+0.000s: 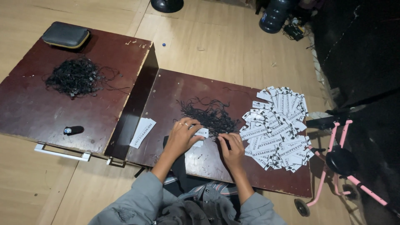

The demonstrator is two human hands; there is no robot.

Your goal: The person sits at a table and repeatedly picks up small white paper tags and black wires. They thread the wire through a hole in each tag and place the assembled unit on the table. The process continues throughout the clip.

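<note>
Left hand sits flat-ish on the near dark board, fingers curled down over a small white tag, pinning it. Right hand is just beside it, fingertips pinched together on what looks like a thin black string; too small to be sure. The loose black string pile lies right above both hands, touching distance. White printed tags are heaped to the right, spilling close to the board's right edge. A small stack of tags hangs near the left edge. Bare wood is only in front of the wrists. The second board to the left carries another string bundle, a zip case and plenty of open room.
</note>
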